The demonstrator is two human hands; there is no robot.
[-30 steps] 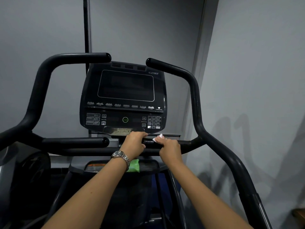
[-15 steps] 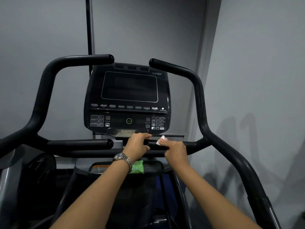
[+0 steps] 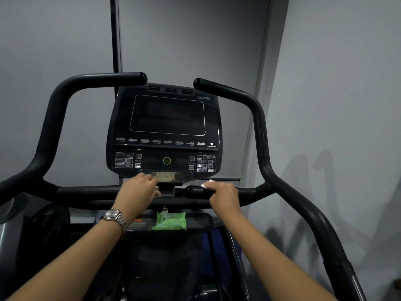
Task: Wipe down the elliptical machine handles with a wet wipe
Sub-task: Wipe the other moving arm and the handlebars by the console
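My right hand (image 3: pixel 224 193) is closed around the short right inner handle (image 3: pixel 193 192) of the elliptical, pressing a white wet wipe (image 3: pixel 205 184) against it; only a corner of the wipe shows at my fingertips. My left hand (image 3: pixel 137 190), with a metal watch on its wrist, lies over the inner end of the left inner handle (image 3: pixel 86 189). Its fingers curl over the top, its thumb sits underneath, and they look slightly blurred. The tall curved outer handles rise at the left (image 3: pixel 54 118) and right (image 3: pixel 259 127).
The black console (image 3: pixel 165 127) with a dark screen stands between the handles, just above my hands. A green wet wipe pack (image 3: pixel 170 221) lies on the tray (image 3: pixel 201 222) below the crossbar. A grey wall is close on the right, and a dark vertical pole stands behind the console.
My left hand has let go of the right inner handle's end and moved left onto the left inner handle. My right hand stays on the right inner handle with the wipe. The view shifted slightly.
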